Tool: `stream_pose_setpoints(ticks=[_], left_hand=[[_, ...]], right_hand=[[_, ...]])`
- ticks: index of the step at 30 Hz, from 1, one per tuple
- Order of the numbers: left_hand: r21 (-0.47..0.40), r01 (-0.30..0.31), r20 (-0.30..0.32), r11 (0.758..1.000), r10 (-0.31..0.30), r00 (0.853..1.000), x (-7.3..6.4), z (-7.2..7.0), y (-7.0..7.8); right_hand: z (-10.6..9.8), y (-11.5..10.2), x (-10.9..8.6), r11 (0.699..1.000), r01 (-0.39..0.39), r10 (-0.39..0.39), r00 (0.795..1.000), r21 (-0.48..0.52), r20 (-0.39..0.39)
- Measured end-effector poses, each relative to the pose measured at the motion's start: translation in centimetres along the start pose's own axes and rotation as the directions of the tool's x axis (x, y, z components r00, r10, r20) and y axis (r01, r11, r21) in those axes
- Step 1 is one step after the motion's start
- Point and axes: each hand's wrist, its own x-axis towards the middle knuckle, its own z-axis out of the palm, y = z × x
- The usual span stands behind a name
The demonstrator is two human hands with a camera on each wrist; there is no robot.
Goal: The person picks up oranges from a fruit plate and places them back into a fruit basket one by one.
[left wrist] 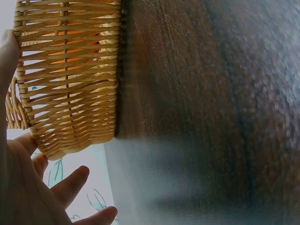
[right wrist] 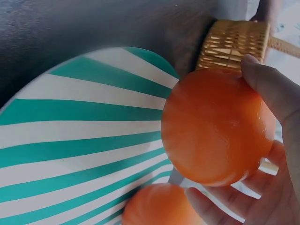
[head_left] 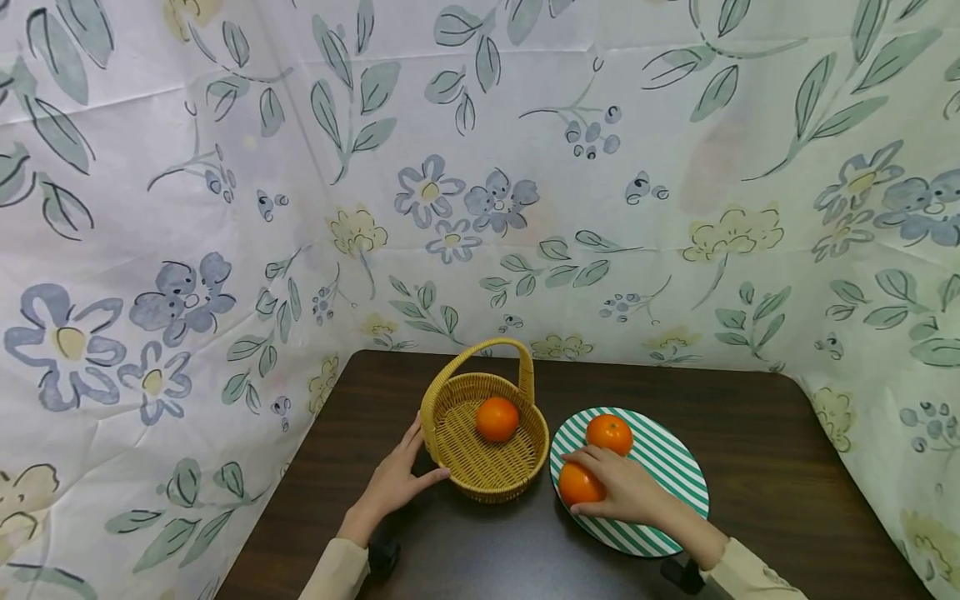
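Note:
A yellow wicker basket (head_left: pixel 491 479) with a tall handle stands on the table and holds one orange (head_left: pixel 497 419). My left hand (head_left: pixel 393 479) rests at the basket's left side, thumb at the rim and fingers spread, as the left wrist view also shows (left wrist: pixel 35 187). To the right lies a round green-and-white striped plate (head_left: pixel 667 467). My right hand (head_left: pixel 626 487) grips an orange (right wrist: pixel 215 126) at the plate's near left, thumb on one side and fingers on the other. Another orange (head_left: pixel 610 434) sits behind it on the plate.
The dark wooden table (head_left: pixel 780 467) runs under everything. A floral cloth (head_left: pixel 480 167) hangs behind and along both sides. The basket's arched handle (head_left: pixel 480 346) rises above its rim, and the plate's left edge lies close to the basket.

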Motion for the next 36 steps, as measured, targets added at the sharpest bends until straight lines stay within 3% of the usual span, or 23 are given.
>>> stream_pose_setpoints(ticks=[9, 20, 36], left_hand=[[0.009, 0.008, 0.004, 1.0, -0.008, 1.0, 0.0, 0.0, 0.1], [0.005, 0.008, 0.01, 1.0, -0.008, 1.0, -0.1, -0.2, 0.3], [-0.013, 0.029, 0.023, 1.0, -0.028, 0.999, -0.2, -0.3, 0.5]], right_hand=[[-0.8, -0.5, 1.1, 1.0, 0.016, -0.016, 0.999, -0.015, -0.052], [-2.5, -1.3, 2.8, 0.999, 0.02, -0.019, 0.999, 0.039, -0.04], [-3.1, -2.5, 5.2, 0.997, 0.005, -0.001, 0.999, 0.082, -0.048]])
